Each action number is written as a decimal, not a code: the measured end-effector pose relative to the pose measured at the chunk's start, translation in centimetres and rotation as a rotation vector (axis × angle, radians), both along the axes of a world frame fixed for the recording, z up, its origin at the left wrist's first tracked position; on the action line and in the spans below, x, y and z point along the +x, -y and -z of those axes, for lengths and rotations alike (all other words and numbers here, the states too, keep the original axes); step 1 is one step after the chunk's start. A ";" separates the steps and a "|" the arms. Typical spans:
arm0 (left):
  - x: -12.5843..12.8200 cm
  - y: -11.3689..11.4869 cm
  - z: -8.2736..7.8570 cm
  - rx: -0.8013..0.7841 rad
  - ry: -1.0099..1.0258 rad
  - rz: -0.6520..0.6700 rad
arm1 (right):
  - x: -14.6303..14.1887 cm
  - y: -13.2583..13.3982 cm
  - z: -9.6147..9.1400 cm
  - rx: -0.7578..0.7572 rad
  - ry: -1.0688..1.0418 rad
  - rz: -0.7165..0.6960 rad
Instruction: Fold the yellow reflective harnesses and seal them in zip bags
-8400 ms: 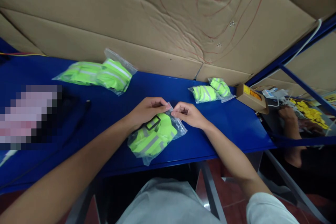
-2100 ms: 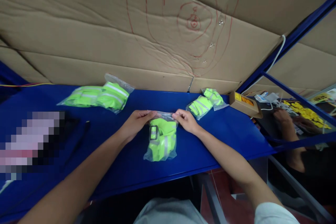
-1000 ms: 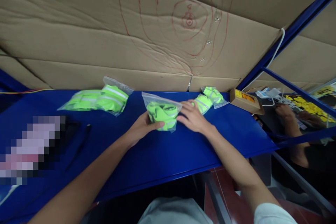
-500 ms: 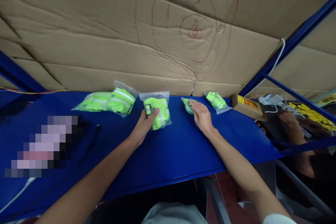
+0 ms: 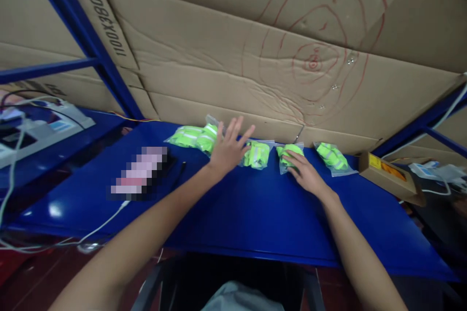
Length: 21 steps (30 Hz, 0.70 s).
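Several clear bags of neon-green reflective bands lie in a row along the back of the blue table (image 5: 255, 214). My left hand (image 5: 228, 146) hovers with fingers spread, holding nothing, just left of the bag (image 5: 257, 154) it let go. A pair of bags (image 5: 193, 137) lies left of that hand. Resting on another bag (image 5: 288, 154), my right hand (image 5: 304, 175) has its fingers curled over the bag's near edge. One more bag (image 5: 332, 157) lies further right.
A cardboard wall (image 5: 233, 58) backs the table. A small brown box (image 5: 388, 180) sits at the right end. A black pen (image 5: 179, 172) and a blurred-out item (image 5: 140, 172) lie to the left. White cables (image 5: 102, 221) trail off the left edge, beside a blue shelf post (image 5: 87, 39).
My left hand carried the sealed bag to the back row, set it down and opened. My right hand reached to a bag on the right. The view swung left.
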State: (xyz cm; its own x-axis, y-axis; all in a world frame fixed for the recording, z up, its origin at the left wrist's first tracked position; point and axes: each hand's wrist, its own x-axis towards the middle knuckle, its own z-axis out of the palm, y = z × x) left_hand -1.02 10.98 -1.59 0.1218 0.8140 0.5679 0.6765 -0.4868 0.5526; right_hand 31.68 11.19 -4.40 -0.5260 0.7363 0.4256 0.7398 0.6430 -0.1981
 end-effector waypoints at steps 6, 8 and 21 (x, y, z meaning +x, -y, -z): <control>-6.7 -2.6 1.3 -0.175 -0.269 -0.429 | 0.3 -0.4 0.0 0.044 -0.194 0.266; -7.6 -3.1 1.8 -0.213 -0.284 -0.411 | -1.3 -0.1 0.2 0.064 -0.170 0.306; -3.7 -0.9 1.4 -0.102 -0.056 0.324 | -10.5 0.1 -0.2 -0.451 -0.914 0.108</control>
